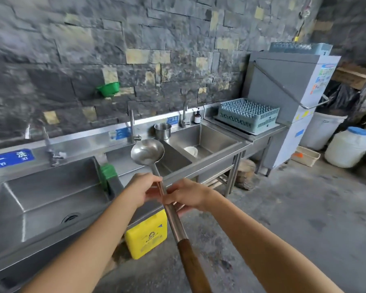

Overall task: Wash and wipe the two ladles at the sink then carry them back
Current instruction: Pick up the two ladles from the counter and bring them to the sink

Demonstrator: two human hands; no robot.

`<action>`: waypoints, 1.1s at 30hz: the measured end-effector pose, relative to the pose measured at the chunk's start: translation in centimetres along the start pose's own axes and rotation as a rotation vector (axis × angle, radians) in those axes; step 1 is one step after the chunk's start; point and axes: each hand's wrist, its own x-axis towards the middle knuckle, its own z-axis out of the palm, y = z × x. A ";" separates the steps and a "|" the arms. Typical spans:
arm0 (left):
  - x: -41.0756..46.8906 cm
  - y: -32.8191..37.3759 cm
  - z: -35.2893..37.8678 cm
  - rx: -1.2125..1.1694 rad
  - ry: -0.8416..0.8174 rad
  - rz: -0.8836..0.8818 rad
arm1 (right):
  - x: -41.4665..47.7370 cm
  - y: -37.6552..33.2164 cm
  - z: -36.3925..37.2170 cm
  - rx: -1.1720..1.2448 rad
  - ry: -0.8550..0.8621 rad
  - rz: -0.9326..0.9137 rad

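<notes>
**A:** As we look down from the head view, where do we find the ladle?

**B:** We hold it in the air in front of the sink. Its round bowl is raised and seems to hang over the sink's middle basin. The shaft slants down toward us and ends in a wooden grip at the lower edge of the picture.

**A:** And how do our hands lie?

**B:** Our left hand is curled round the thin metal shaft, a little way below the bowl. Our right hand sits just beside it, almost touching, with its fingers wrapped round the thicker part of the shaft. Both hands are clamped on the ladle. We cannot tell whether a second shaft runs under our fingers.

**A:** What else do we see around the sink?

**B:** A steel pot stands on the sink's back ledge, between the middle and right basins. A white bowl lies in the sink's right basin. A green object sits on the divider between the left and middle basins. A yellow canister stands on the floor below the sink's front edge. A pale green dish rack rests on the table that joins the sink's right end. A green basket hangs on the stone wall above the sink.
</notes>
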 end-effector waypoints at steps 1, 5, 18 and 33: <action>1.3 0.4 -0.8 -0.007 0.037 -0.002 | 1.7 -0.6 -0.3 0.002 -0.030 -0.012; 4.6 2.0 -3.5 -0.032 0.106 -0.034 | 7.6 -2.5 -0.6 -0.004 -0.107 -0.030; 13.2 1.4 -18.0 -0.198 0.344 -0.143 | 23.7 -8.4 7.0 -0.017 -0.361 -0.052; 25.0 -1.8 -44.6 -0.232 0.436 -0.218 | 43.4 -17.9 26.2 0.034 -0.458 0.072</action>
